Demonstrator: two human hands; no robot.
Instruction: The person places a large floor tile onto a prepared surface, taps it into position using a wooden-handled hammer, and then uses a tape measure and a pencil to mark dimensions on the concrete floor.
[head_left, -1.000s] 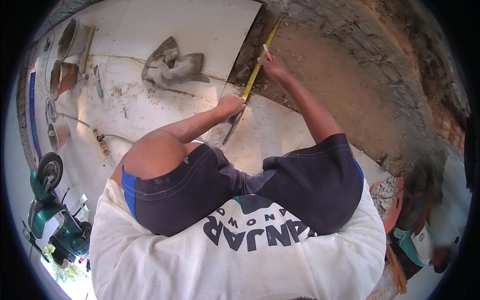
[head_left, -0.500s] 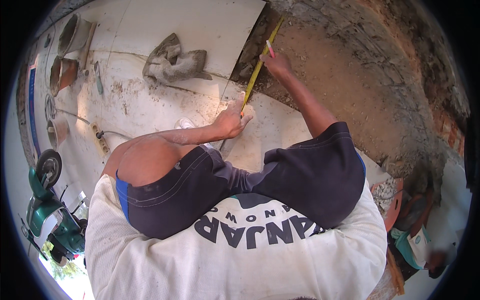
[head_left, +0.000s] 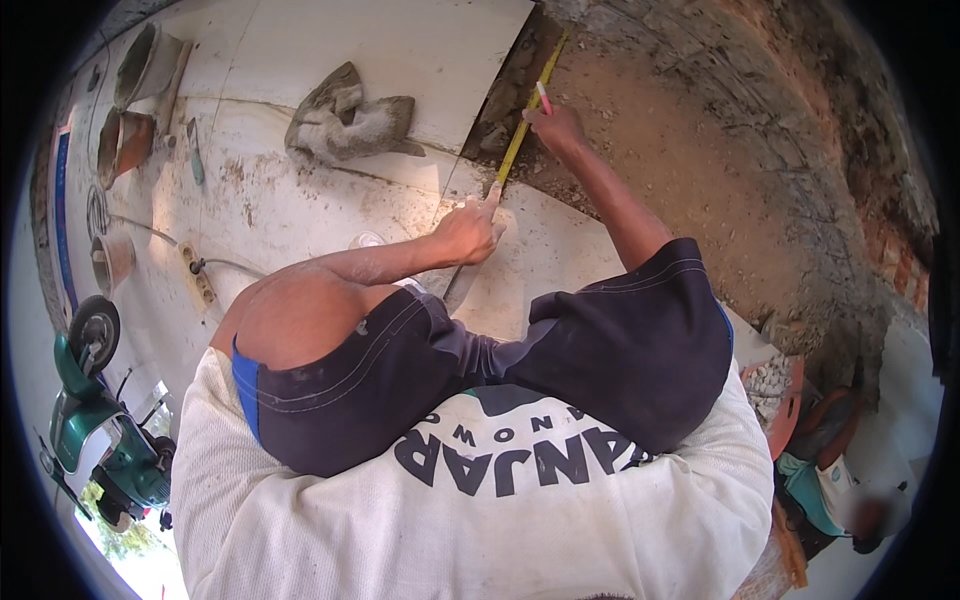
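Observation:
A yellow measuring tape (head_left: 521, 140) runs from my left hand up across the edge of the pale tiles onto bare earth. My left hand (head_left: 470, 232) is closed around the tape's near end, its index finger laid along the blade; the palm hides whatever case is there. Farther up, my right hand (head_left: 558, 130) grips a pink-and-white marker (head_left: 544, 98) with the tip hidden, right beside the tape. A crumpled, mud-grey cloth (head_left: 350, 120) lies on the tiles left of the tape.
Buckets (head_left: 126, 140) stand at the far left, near a power strip (head_left: 198, 278) with a cable. A green scooter (head_left: 105, 440) is parked at the lower left. Rough dirt (head_left: 690, 170) and a broken wall bound the right. Another person (head_left: 825, 490) sits at lower right beside a rubble-filled container (head_left: 785, 410).
My left hand has slid slightly up and right along the tape, its finger now resting on the blade. The right hand with the marker has barely moved.

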